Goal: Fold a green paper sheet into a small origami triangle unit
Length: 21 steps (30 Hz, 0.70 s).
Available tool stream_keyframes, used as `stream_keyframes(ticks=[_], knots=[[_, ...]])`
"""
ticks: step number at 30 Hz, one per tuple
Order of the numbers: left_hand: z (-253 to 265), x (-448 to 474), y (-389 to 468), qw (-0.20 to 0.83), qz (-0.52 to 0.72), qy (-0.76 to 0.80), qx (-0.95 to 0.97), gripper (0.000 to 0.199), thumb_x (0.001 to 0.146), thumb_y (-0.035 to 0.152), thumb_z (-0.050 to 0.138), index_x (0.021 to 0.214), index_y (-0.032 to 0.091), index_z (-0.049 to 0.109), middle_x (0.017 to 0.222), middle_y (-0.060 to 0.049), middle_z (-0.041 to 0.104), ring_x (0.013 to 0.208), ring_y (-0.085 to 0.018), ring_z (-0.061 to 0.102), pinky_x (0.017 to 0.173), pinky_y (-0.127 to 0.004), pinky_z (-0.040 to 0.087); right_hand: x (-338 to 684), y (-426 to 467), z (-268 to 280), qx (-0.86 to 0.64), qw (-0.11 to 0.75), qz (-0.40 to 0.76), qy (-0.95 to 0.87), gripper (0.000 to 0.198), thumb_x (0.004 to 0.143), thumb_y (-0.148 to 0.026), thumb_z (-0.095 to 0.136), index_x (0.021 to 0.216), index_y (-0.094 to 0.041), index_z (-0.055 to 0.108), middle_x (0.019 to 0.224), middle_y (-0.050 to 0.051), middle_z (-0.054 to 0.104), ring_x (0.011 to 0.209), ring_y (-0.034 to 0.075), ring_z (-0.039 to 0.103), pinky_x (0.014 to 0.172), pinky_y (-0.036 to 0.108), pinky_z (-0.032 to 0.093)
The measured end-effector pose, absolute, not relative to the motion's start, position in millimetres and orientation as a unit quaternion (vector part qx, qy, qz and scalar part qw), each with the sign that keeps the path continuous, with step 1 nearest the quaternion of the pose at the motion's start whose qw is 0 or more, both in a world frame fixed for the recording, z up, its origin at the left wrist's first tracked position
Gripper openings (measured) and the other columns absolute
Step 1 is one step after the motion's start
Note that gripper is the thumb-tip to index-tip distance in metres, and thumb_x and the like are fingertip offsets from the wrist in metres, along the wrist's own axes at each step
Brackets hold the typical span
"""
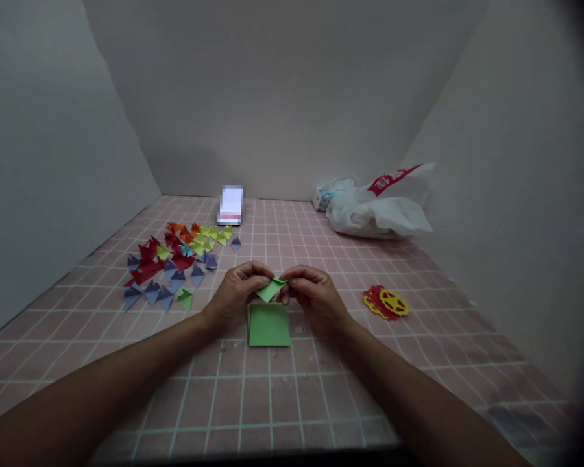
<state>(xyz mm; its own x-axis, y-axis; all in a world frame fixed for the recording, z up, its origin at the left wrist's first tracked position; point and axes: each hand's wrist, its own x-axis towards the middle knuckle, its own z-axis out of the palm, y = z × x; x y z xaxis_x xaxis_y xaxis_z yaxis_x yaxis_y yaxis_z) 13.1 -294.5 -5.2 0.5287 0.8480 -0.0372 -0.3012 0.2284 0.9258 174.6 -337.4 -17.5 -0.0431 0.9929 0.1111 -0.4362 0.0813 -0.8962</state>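
Observation:
A small folded piece of green paper [270, 290] is held up between my two hands, its lower corner pointing down. My left hand [238, 288] pinches its left side between thumb and fingers. On the other side, my right hand [316, 295] grips the right corner with thumb and fingertips. Just below them a stack of square paper sheets [269, 325] lies on the table, green on top, with a yellowish edge showing at the left. Some fingertips are hidden behind the folded paper.
Many small folded paper pieces [178, 279] in several colours spread over the left. A lit phone [231, 205] stands at the back. Right of my hands lie red and yellow cut-out shapes [387, 302]. A white plastic bag [379, 211] and a box [321, 198] sit back right on the pink checked tabletop [224, 402].

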Motion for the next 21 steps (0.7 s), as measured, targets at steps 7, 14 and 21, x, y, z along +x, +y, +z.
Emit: stream_keyframes(ticks=[7, 14, 21], knots=[[-2.2, 12.3, -296.7, 0.754, 0.38, 0.269, 0.463, 0.006, 0.071, 0.015, 0.066, 0.077, 0.016, 0.065, 0.063, 0.0, 0.068, 0.058, -0.011, 0.062, 0.057, -0.021, 0.045, 175.8, -339.0, -16.5, -0.313, 0.6, 0.599, -0.428, 0.017, 0.074, -0.013, 0.061, 0.081, -0.018, 0.076, 0.062, 0.001, 0.069, 0.055, 0.011, 0.063, 0.056, 0.023, 0.048], [-2.5, 11.4, -294.9, 0.718, 0.376, 0.272, 0.518, 0.009, 0.072, 0.019, 0.067, 0.081, 0.015, 0.064, 0.066, 0.001, 0.066, 0.06, -0.011, 0.06, 0.06, -0.022, 0.043, 176.5, -337.7, -19.8, -0.334, 0.601, 0.581, -0.435, 0.016, 0.075, -0.014, 0.063, 0.085, -0.019, 0.074, 0.065, 0.0, 0.069, 0.056, 0.011, 0.062, 0.057, 0.023, 0.048], [-7.6, 8.9, -291.0, 0.64, 0.375, 0.292, 0.603, 0.013, 0.074, 0.022, 0.065, 0.085, 0.017, 0.059, 0.066, 0.003, 0.059, 0.059, -0.011, 0.053, 0.058, -0.022, 0.037, 176.1, -334.7, -23.7, -0.381, 0.596, 0.539, -0.458, 0.009, 0.075, -0.018, 0.066, 0.083, -0.019, 0.07, 0.065, -0.001, 0.067, 0.054, 0.011, 0.061, 0.055, 0.025, 0.049]])
